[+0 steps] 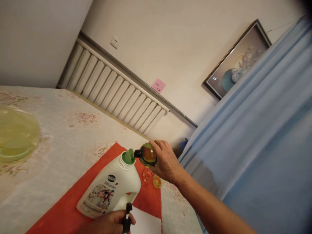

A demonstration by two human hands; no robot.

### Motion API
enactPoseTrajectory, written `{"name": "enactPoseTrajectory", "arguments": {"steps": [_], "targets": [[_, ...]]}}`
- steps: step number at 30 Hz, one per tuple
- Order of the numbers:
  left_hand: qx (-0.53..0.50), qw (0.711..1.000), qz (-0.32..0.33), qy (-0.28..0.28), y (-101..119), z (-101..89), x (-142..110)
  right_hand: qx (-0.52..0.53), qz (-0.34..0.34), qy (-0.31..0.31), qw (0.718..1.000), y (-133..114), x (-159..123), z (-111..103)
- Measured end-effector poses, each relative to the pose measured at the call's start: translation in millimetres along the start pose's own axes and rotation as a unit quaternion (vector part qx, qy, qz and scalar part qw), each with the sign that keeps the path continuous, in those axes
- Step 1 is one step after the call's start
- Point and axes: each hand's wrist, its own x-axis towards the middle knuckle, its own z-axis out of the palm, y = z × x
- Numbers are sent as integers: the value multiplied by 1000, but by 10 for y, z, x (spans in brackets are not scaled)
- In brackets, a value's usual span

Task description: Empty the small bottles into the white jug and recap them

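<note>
My right hand is wrapped round a small green-brown bottle tipped on its side. The bottle's black neck meets the open mouth of a white detergent jug, beside the green spout inside it. Whether liquid flows is too small to tell. My left hand, low in the view, is closed on a black pump top in front of the jug's base. The jug stands on a red cloth and has a printed label with a picture.
A clear yellowish bowl sits at the left on the flowered tablecloth. Small clear red and yellow items lie right of the jug. Behind the table are a white radiator and, at right, a blue curtain.
</note>
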Motion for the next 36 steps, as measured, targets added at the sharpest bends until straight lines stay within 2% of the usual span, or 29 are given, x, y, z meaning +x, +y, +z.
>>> {"name": "enactPoseTrajectory", "arguments": {"steps": [8, 22, 36], "targets": [[-9, 1000, 0, -5, 53, 59, -28, -12, -6, -4, 1000, 14, 2, -29], [-8, 1000, 0, -15, 16, 17, -4, -31, -18, -15, 999, 4, -1, -112], [-24, 1000, 6, -14, 55, 70, -22, -61, -34, -18, 997, -1, 29, -155]]}}
